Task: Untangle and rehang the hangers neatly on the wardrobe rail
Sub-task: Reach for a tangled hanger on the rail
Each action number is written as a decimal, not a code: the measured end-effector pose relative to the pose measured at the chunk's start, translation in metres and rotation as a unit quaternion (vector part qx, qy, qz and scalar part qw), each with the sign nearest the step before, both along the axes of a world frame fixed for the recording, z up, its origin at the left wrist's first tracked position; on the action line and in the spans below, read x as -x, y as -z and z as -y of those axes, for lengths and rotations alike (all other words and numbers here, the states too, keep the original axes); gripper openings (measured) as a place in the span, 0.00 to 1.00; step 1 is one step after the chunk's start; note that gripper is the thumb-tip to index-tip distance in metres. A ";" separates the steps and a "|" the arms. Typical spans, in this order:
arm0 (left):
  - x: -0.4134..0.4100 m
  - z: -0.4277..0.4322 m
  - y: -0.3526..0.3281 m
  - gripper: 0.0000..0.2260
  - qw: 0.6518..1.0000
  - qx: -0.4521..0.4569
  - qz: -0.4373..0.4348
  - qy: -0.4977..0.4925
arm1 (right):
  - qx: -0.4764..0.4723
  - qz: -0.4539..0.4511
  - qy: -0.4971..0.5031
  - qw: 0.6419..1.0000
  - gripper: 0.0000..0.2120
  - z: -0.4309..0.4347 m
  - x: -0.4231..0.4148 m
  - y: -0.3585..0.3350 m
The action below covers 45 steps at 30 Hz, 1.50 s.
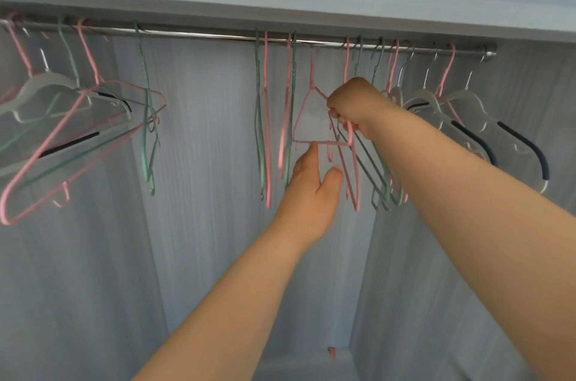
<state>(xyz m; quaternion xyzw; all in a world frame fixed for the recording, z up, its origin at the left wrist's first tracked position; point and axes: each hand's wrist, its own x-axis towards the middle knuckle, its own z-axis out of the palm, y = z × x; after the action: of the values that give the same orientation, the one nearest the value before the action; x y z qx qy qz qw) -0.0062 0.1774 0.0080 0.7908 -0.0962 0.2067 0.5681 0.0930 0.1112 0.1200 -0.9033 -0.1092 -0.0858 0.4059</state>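
A metal wardrobe rail (218,35) runs across the top under a shelf. Pink and green wire hangers and clear plastic hangers hang from it. My right hand (353,106) grips the shoulder of a pink hanger (353,175) in a bunch of pink and green hangers right of centre. Beside it hangs a pink hanger turned face-on (307,106). My left hand (311,184) reaches up with straight fingers, its fingertip touching that hanger's bottom bar. A tangled cluster of pink, green and clear hangers (71,131) hangs at the far left.
Two green and pink hanger pairs (261,119) hang edge-on in the middle. Clear hangers with black grips (473,122) hang at the right end of the rail. A small pink piece (331,352) lies on the wardrobe floor. The shelf (280,7) sits close above the rail.
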 end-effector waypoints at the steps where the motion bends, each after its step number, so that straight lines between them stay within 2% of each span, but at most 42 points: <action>1: 0.000 -0.004 0.000 0.24 1.000 0.008 0.004 -0.005 | -0.022 -0.005 -0.008 1.000 0.12 0.007 0.007 0.004; 3: 0.001 -0.011 0.002 0.24 0.999 0.018 0.014 -0.025 | -0.054 -0.006 -0.031 0.998 0.07 0.024 0.028 0.013; 6: 0.002 -0.016 0.003 0.25 0.998 0.020 0.035 -0.040 | -0.068 0.003 -0.064 0.996 0.12 0.050 0.058 0.024; 11: -0.006 -0.022 0.006 0.26 0.997 -0.017 0.038 -0.057 | -0.078 -0.022 -0.104 0.991 0.10 0.078 0.092 0.025; 17: -0.010 -0.038 0.006 0.27 0.995 -0.054 0.022 -0.081 | 0.037 0.000 -0.175 0.984 0.11 0.116 0.117 0.014; 22: -0.007 -0.050 0.007 0.27 0.994 -0.074 0.005 -0.079 | 0.151 0.043 -0.190 0.969 0.13 0.143 0.111 0.010; 25: -0.003 -0.056 0.009 0.21 0.991 -0.098 0.017 -0.090 | 0.162 0.058 -0.202 0.964 0.13 0.158 0.104 0.009; 28: 0.001 -0.063 0.010 0.08 0.992 -0.109 0.031 -0.049 | 0.172 0.062 -0.198 0.963 0.13 0.173 0.092 0.011; 29: 0.004 -0.065 0.008 0.08 0.994 -0.106 0.022 -0.029 | 0.173 0.060 -0.195 0.964 0.13 0.177 0.088 0.013; 32: 0.016 -0.068 -0.001 0.11 0.994 -0.101 -0.034 0.018 | 0.133 0.050 -0.189 0.972 0.11 0.185 0.077 0.025; 35: 0.036 -0.070 -0.014 0.07 0.992 -0.072 -0.076 0.067 | 0.092 0.050 -0.185 0.977 0.07 0.191 0.069 0.039; 36: 0.043 -0.070 -0.019 0.07 0.991 -0.061 -0.083 0.080 | 0.082 0.050 -0.184 0.978 0.07 0.191 0.068 0.045; 37: 0.050 -0.070 -0.023 0.09 0.991 -0.059 -0.086 0.087 | 0.074 0.053 -0.184 0.979 0.12 0.191 0.066 0.052; 39: 0.062 -0.071 -0.029 0.13 0.989 -0.084 -0.087 0.086 | 0.053 0.054 -0.186 0.980 0.16 0.186 0.067 0.069; 43: 0.082 -0.077 -0.036 0.17 0.981 -0.153 -0.096 0.063 | -0.018 0.019 -0.223 0.975 0.10 0.168 0.074 0.110; 45: 0.093 -0.083 -0.040 0.17 0.976 -0.187 -0.104 0.041 | -0.042 -0.001 -0.237 0.971 0.12 0.155 0.076 0.131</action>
<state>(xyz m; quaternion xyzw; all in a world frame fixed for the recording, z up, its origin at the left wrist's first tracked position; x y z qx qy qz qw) -0.0992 0.2604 0.0485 0.8955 -0.1058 0.0783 0.4252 0.0174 -0.0442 -0.0108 -0.8342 -0.3155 0.0095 0.4522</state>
